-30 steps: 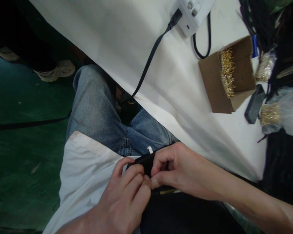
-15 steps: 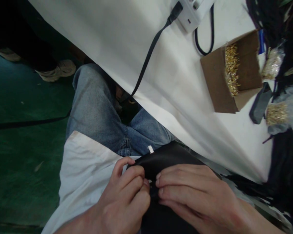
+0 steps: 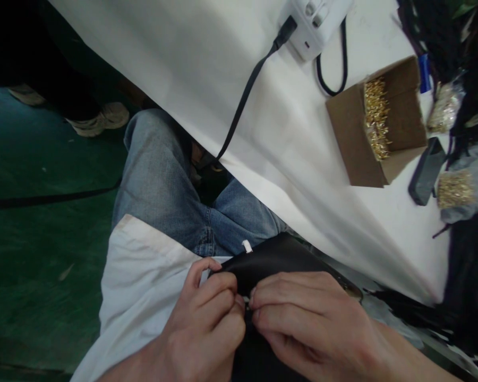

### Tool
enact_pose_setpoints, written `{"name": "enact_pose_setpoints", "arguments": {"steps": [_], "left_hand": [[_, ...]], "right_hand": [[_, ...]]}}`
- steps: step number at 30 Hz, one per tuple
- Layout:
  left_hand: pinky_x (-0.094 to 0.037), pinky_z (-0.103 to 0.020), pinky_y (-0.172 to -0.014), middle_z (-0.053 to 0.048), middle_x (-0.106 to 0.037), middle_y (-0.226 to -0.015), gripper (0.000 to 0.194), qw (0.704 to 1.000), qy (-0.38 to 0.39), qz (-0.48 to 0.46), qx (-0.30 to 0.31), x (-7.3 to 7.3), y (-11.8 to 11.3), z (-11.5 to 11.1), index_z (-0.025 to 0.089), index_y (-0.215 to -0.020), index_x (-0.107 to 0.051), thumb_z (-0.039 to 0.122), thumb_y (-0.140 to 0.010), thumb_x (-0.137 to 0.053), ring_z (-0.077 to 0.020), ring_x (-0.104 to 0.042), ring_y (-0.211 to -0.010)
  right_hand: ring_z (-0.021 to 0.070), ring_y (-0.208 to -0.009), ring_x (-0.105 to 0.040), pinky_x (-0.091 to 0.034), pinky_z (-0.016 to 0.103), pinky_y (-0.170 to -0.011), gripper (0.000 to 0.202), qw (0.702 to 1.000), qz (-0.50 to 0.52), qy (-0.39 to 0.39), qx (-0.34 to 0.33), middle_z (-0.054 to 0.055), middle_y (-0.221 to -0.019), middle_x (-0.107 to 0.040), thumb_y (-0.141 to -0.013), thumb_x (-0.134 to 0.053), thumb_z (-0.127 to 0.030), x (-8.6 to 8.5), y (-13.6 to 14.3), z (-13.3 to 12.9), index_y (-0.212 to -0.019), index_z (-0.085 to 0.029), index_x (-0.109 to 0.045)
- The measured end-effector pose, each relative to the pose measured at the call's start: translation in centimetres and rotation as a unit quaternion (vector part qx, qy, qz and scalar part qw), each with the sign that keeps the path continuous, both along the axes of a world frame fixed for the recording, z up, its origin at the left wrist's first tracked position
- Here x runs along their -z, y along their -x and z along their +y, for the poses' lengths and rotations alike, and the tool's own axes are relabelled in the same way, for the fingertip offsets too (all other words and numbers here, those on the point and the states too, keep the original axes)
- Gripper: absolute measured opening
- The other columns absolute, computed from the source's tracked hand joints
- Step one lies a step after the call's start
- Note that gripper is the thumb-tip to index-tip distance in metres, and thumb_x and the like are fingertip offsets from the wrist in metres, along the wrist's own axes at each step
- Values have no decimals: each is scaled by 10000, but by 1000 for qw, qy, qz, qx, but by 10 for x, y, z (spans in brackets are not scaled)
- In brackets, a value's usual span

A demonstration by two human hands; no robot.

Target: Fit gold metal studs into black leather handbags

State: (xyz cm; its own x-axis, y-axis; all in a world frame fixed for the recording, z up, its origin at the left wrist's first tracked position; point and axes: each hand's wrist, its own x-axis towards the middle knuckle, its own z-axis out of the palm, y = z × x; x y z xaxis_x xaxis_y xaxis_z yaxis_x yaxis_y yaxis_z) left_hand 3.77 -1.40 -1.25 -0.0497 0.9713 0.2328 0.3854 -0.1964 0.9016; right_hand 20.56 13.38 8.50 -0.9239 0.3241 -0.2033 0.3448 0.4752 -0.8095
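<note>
A black, smooth, leather-like piece (image 3: 281, 259) lies across the lap, with a small white tab (image 3: 247, 246) sticking up at its upper edge. My left hand (image 3: 209, 318) is closed, its curled fingers and thumb pinching a fold of this piece. From the other side my right hand (image 3: 310, 318) comes in with its fingers pressed together, fingertips almost touching the left thumb. Between the fingertips shows a tiny pale, shiny bit (image 3: 246, 302), too small to name. The fingers hide whatever the right hand holds.
On the white-covered table (image 3: 223, 69) stands an open cardboard box (image 3: 352, 138) of small gold pieces. Near it are a dark grey tool or block (image 3: 426, 172), plastic bags (image 3: 456, 188) of gold pieces, and a white power strip (image 3: 316, 32) with a black cable (image 3: 245, 95). Another person's shoe (image 3: 99, 121) is at left.
My right hand has shifted slightly left, bringing its fingertips closer to the left thumb. The left hand keeps its pinch. The whole view has moved a little.
</note>
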Motion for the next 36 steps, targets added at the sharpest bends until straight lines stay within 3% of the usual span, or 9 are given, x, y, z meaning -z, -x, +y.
{"name": "enact_pose_setpoints", "arguments": {"steps": [6,13,16,20,23,26,31,36], "left_hand": [[-441,-463,-1144,24,-677,-784,299,1000,6,-1,3,0,1,-1,167,-880,-650,-5,-1098,-542,-147,-705,-948],[-456,-437,-1159,23,-711,-828,304,1000,21,-7,-7,-3,7,5,192,-903,-636,-28,-1078,-521,-146,-730,-969],[-460,-439,-1134,11,-714,-846,295,999,21,-26,-3,-4,7,7,184,-898,-636,-34,-1054,-513,-151,-720,-962],[-479,-452,-1100,0,-713,-839,284,998,26,-56,-9,-6,8,11,178,-901,-641,-50,-1024,-526,-166,-718,-939],[-519,-441,-1028,-18,-709,-836,275,995,20,-100,-24,-7,12,15,172,-931,-663,-60,-1015,-540,-178,-714,-912],[-526,-445,-992,-28,-710,-835,271,993,9,-118,-16,-5,15,16,171,-951,-672,-61,-1011,-546,-194,-713,-911],[-499,-475,-999,-8,-673,-782,274,994,6,-107,-1,-4,15,12,171,-930,-662,-71,-987,-547,-190,-690,-888],[-496,-489,-992,-18,-696,-797,274,994,15,-110,-7,-10,15,14,165,-926,-672,-66,-993,-542,-193,-692,-911]], "right_hand": [[173,-1022,-790,-628,320,-1029,186,999,28,22,1,66,-1102,-824,-1004,-659,19,6,3,0,-1080,-135,-728],[162,-1025,-793,-621,285,-960,135,999,18,3,28,64,-1121,-816,-1052,-675,-29,4,6,-2,-1035,-161,-701],[147,-1046,-786,-606,253,-941,151,999,-8,15,46,48,-1150,-805,-1046,-661,-39,0,9,-2,-1107,-173,-695],[166,-1099,-784,-595,274,-1013,141,999,-19,2,30,51,-1177,-808,-1073,-637,-56,-2,9,-1,-1123,-180,-682],[168,-1107,-787,-594,264,-957,139,999,-24,-11,28,62,-1223,-801,-1082,-640,-70,-1,8,1,-1130,-183,-705],[144,-1048,-795,-590,239,-873,162,999,-12,-10,35,48,-1183,-803,-1072,-656,-50,1,7,3,-1121,-183,-733],[122,-1050,-785,-583,216,-961,188,999,-5,34,26,33,-1145,-812,-1057,-665,-31,-1,10,5,-1178,-164,-721],[134,-975,-762,-577,254,-891,182,998,6,40,46,41,-1086,-781,-1027,-647,-5,2,11,5,-1081,-174,-684]]}}
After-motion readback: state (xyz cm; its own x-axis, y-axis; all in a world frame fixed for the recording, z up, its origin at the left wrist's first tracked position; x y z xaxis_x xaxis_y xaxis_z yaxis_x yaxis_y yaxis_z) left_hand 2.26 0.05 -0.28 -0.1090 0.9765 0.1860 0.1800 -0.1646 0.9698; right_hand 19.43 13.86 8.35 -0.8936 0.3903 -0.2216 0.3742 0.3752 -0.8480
